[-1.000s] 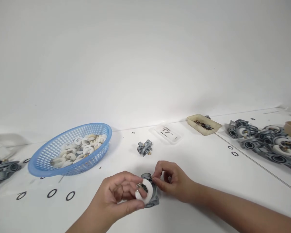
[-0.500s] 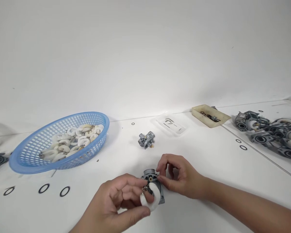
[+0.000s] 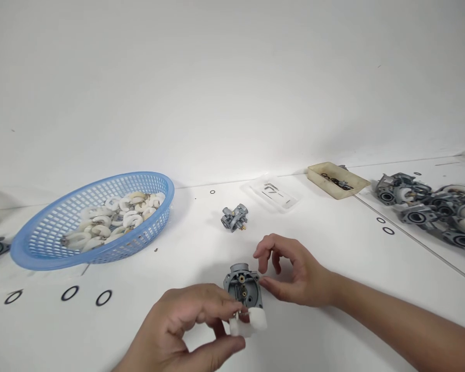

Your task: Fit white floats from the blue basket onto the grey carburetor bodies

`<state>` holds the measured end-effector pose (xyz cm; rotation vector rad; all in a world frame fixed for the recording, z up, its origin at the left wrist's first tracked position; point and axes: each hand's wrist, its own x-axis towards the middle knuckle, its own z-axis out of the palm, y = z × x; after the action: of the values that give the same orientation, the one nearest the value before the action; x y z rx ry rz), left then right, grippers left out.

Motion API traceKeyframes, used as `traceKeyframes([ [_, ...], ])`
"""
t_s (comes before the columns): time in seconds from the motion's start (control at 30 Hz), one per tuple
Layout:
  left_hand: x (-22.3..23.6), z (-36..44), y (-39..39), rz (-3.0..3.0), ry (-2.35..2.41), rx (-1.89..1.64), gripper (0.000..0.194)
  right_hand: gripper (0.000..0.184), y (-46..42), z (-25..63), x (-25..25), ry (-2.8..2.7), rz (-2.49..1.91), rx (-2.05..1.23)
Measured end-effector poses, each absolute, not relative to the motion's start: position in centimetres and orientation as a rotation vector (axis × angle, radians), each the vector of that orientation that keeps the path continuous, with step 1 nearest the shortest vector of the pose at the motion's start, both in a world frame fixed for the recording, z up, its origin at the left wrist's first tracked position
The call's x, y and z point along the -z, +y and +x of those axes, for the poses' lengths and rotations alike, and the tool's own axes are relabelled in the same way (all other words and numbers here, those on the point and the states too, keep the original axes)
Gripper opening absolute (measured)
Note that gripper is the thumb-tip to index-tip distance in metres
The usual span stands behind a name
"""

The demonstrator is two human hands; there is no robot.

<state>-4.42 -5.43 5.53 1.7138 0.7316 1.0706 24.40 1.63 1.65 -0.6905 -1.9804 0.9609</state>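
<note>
A grey metal carburetor body (image 3: 251, 290) rests on the white table, its hollow side with brass jets facing up. Between the thumb and fingers of my left hand (image 3: 191, 320) is a white carburetor float (image 3: 258, 319), held over the near part of the body and covering it there. My right hand (image 3: 294, 271) is just right of the body, fingers curled and thumb apart from them, with its thumb tip close to the body's edge. I see nothing between those fingers. Beyond the hands lies a second small carburetor body (image 3: 234, 217).
At left stands a blue basket (image 3: 34, 262) of white floats. A clear tray (image 3: 294, 206) with thin pins and a cream tray (image 3: 352, 194) with small parts are at the back. Carburetor bodies (image 3: 416, 216) are piled at right. Black rings (image 3: 104, 298) lie on the table.
The float has tipped and moved toward me, uncovering the body's jets and cavity. My right hand has drawn slightly away from the body, its fingers and thumb wider apart.
</note>
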Motion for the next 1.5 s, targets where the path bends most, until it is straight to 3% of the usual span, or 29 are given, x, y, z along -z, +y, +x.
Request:
traceKeyframes([
  [0.27, -4.9, -4.0, -6.6, 1.431, 0.729, -1.104, 0.011, 0.028, 0.2, 24.4, -4.5, -1.954, -0.449, -0.689],
  [0.43, -5.3, -3.8, -6.3, 1.554, 0.620, -1.049, 0.038, 0.047, -1.8, 22.8, -5.2, -2.042, -0.276, -0.777],
  [0.6, -5.5, -3.2, -5.5, 1.775, 0.618, -1.196, 0.049, 0.039, -2.6, 21.8, -4.7, -1.993, -0.261, -0.784],
  [0.83, -4.7, -3.2, -5.3, 1.697, 0.637, -1.205, 0.033, 0.037, -3.2, 21.0, -3.6, -1.941, -0.292, -0.800],
  [1.0, -4.1, -2.6, -5.7, 1.543, 0.706, -1.164, 0.007, 0.041, -4.0, 21.0, -2.9, -1.927, -0.351, -0.706],
  [1.17, -3.8, -2.2, -5.9, 1.358, 0.623, -0.994, 0.007, 0.043, -4.9, 21.6, -2.6, -1.948, -0.478, -0.740],
  [1.33, -4.2, -2.8, -6.3, 1.428, 0.575, -0.870, 0.028, 0.044, -4.9, 21.4, -2.6, -1.882, -0.537, -0.703],
  [1.5, -1.5, -3.4, -5.6, 1.460, 0.465, -0.898, 0.049, 0.043, -5.1, 20.8, -2.3, -1.840, -0.503, -0.702],
])
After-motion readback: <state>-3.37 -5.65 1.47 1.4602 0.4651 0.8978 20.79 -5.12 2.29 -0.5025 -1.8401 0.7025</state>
